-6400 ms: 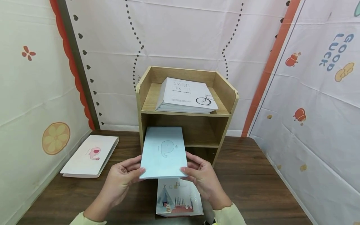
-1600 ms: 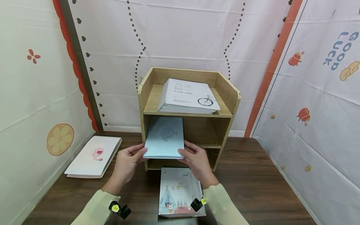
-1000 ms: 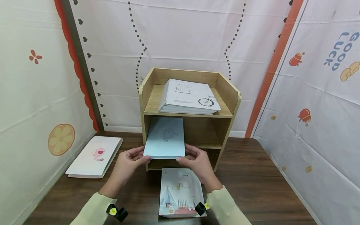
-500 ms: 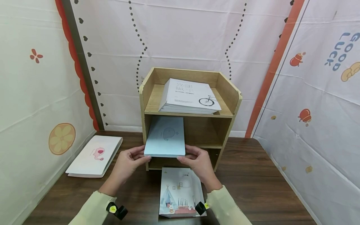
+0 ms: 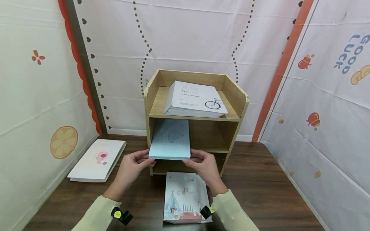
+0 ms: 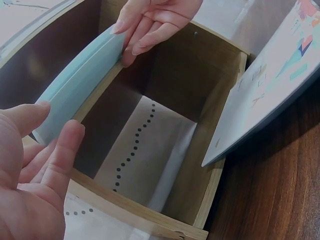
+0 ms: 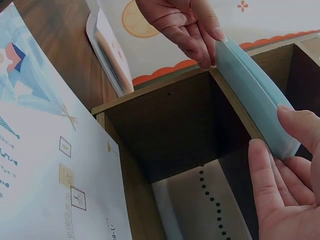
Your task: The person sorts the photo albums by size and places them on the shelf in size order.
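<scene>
A light-blue notebook (image 5: 170, 141) with a whale drawing lies mostly inside the middle compartment of a wooden shelf (image 5: 193, 118), toward its left side. Its front edge juts out a little past the shelf board. My left hand (image 5: 131, 168) holds the front left corner, thumb at the edge and fingers beside and below it. At the front right corner my right hand (image 5: 203, 166) grips in the same way. Both wrist views show the notebook's edge (image 6: 75, 87) lying along the board, between the two thumbs. The notebook's far end is hidden under the top shelf.
A thick white book (image 5: 195, 98) with a bicycle picture lies on the top shelf. Another book (image 5: 185, 199), with a tent picture, is on the dark wooden table (image 5: 260, 192) before the shelf. A white folded booklet (image 5: 96, 160) with a pink elephant lies at left.
The notebook has moved from in front of the shelf back into the middle compartment. Over the last second it slid slightly deeper, with my thumbs shifting to its front edge.
</scene>
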Tool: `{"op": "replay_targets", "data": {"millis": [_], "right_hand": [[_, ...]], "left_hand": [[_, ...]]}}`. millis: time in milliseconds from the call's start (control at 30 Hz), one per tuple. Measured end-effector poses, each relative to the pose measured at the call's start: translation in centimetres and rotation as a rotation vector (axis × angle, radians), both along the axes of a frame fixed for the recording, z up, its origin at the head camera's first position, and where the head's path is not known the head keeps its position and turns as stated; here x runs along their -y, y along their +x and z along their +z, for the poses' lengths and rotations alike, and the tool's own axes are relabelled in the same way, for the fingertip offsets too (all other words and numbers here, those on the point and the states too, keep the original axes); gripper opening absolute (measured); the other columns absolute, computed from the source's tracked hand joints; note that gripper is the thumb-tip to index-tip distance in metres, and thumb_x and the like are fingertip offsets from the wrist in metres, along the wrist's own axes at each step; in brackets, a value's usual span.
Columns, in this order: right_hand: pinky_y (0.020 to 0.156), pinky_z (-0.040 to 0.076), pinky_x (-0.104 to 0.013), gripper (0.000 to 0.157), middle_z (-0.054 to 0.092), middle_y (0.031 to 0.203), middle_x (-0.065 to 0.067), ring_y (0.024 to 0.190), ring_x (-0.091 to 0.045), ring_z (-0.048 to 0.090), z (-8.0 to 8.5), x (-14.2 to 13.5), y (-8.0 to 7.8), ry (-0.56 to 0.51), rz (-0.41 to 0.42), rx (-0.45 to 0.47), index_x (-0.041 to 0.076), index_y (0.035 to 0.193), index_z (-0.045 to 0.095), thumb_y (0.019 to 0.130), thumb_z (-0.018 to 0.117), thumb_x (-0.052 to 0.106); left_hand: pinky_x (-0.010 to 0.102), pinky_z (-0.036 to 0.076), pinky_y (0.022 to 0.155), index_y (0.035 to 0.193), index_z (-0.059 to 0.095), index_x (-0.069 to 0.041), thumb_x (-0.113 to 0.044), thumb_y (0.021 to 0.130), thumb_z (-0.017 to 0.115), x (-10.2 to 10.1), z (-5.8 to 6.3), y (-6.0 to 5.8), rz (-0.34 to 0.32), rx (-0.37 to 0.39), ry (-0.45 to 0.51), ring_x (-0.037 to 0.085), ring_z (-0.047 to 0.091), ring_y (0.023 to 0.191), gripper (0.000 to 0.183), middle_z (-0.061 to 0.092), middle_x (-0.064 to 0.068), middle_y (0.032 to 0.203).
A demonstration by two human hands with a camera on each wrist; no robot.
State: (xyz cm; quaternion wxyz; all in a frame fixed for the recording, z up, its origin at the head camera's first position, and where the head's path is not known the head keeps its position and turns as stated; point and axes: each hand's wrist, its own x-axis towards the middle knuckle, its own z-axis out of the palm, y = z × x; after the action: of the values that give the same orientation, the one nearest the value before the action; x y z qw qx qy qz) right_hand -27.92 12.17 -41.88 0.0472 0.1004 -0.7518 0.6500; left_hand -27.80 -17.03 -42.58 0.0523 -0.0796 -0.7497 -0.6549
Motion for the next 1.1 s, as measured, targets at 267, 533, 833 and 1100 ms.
{"op": "replay_targets", "data": {"millis": [267, 533, 833, 1100], "right_hand": [[0.082, 0.063, -0.028, 0.043, 0.076, 0.107, -0.009, 0.091, -0.020, 0.075, -0.3, -0.2, -0.2, -0.051, -0.006, 0.025, 0.013, 0.123, 0.075, 0.082, 0.088, 0.021], [0.080, 0.064, -0.030, 0.034, 0.077, 0.105, -0.013, 0.085, -0.023, 0.077, -0.6, 0.2, -0.5, -0.108, -0.024, -0.007, 0.008, 0.116, 0.077, 0.084, 0.086, 0.017], [0.079, 0.064, -0.031, 0.029, 0.078, 0.101, -0.012, 0.084, -0.024, 0.078, -0.6, 0.4, -0.9, -0.128, -0.041, -0.025, 0.008, 0.111, 0.078, 0.084, 0.086, 0.015], [0.079, 0.064, -0.030, 0.024, 0.079, 0.101, -0.014, 0.083, -0.023, 0.078, -0.6, 0.7, -1.2, -0.110, -0.067, -0.048, 0.006, 0.108, 0.079, 0.087, 0.083, 0.017]], "left_hand": [[0.028, 0.062, 0.087, 0.135, 0.064, -0.001, -0.027, 0.092, 0.079, -0.3, -0.3, -0.4, 0.033, -0.022, -0.049, 0.019, 0.079, 0.086, 0.053, 0.075, 0.023, 0.115], [0.031, 0.063, 0.080, 0.130, 0.068, 0.000, -0.021, 0.094, 0.077, -0.4, -0.4, -0.8, 0.072, -0.029, -0.027, 0.018, 0.079, 0.084, 0.043, 0.076, 0.021, 0.111], [0.035, 0.064, 0.079, 0.124, 0.070, 0.003, -0.014, 0.094, 0.075, -1.0, -0.1, -0.8, 0.133, -0.077, -0.040, 0.016, 0.078, 0.081, 0.035, 0.076, 0.023, 0.107], [0.028, 0.063, 0.076, 0.121, 0.072, 0.002, -0.017, 0.096, 0.073, -1.1, -0.2, -1.1, 0.165, -0.058, -0.019, 0.016, 0.078, 0.081, 0.031, 0.078, 0.020, 0.106]]}}
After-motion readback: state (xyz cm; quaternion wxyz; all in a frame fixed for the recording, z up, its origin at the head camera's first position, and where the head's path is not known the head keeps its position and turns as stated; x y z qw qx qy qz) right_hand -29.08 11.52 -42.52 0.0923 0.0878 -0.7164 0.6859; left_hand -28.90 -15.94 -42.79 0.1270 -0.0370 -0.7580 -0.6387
